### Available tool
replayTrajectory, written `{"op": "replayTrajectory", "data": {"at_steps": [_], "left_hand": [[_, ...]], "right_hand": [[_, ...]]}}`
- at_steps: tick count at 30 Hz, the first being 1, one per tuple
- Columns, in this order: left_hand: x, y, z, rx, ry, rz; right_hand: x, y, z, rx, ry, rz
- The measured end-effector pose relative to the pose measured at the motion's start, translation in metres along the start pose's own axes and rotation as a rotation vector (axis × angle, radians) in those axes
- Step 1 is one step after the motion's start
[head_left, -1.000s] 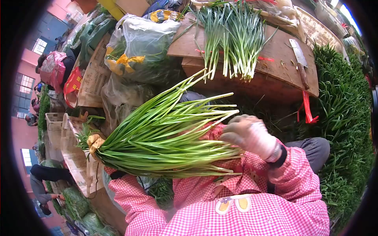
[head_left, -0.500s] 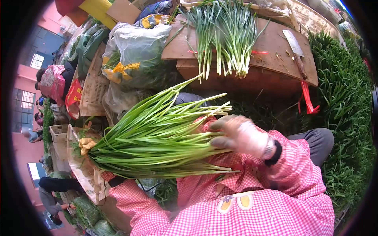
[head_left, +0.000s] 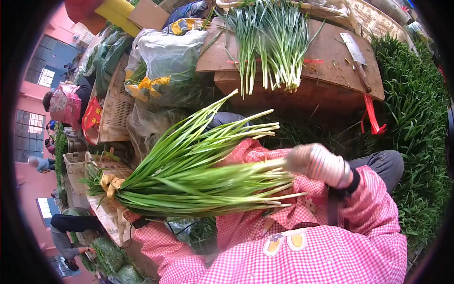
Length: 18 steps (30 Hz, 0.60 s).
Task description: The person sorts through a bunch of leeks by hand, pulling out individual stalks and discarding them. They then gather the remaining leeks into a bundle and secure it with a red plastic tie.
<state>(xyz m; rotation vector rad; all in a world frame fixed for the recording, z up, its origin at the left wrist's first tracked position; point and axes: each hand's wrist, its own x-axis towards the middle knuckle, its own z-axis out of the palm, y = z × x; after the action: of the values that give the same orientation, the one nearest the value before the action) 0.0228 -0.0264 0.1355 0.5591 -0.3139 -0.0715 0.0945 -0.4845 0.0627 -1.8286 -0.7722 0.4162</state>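
- Yellow crumpled strip (head_left: 109, 182) at the far leaf end of the bunch, well away from the gloved hand; seemingly a tie, though not certain.
- Pink-and-white checked sleeve (head_left: 151, 234) running in under that end; left hand hidden beneath the leaves, so impossible to tell whether gripping or merely propping.
- Thick bundle of long green spring onions (head_left: 189, 175) lying crosswise over the lap, pale stalk ends fanned towards the gloved hand, a few sticking out unevenly.
- Loose green spring onions (head_left: 269, 42) spread on a brown wooden board (head_left: 331, 52), well beyond the gloved hand.
- Right hand (head_left: 319, 163) in a white knitted glove, clenched around several pale stalk ends at the bundle's near tip.
- Steel cleaver with wooden handle (head_left: 358, 61) resting on the board, beyond and slightly right of that hand, untouched.
- Judged from this: bunch gathered and perhaps bound at one end; stalk ends not yet even, and plenty left unbunched on the board.
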Motion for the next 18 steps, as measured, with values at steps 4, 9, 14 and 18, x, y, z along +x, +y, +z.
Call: {"op": "replayTrajectory", "data": {"at_steps": [4, 9, 14, 18], "left_hand": [[-0.01, 0.01, -0.04, -0.076, -0.136, 0.043], [-0.03, 0.016, -0.043, -0.156, 0.029, 0.106], [0.001, 0.012, -0.032, -0.131, -0.165, -0.095], [-0.006, 0.004, -0.024, -0.082, -0.043, 0.102]], "right_hand": [[-0.024, 0.061, -0.023, -0.42, 0.187, 0.014], [-0.045, 0.067, -0.074, -1.276, -0.139, 0.506], [0.032, 0.009, -0.002, -0.608, 0.162, -0.111], [0.069, 0.002, 0.043, -0.766, -0.066, -0.2]]}}
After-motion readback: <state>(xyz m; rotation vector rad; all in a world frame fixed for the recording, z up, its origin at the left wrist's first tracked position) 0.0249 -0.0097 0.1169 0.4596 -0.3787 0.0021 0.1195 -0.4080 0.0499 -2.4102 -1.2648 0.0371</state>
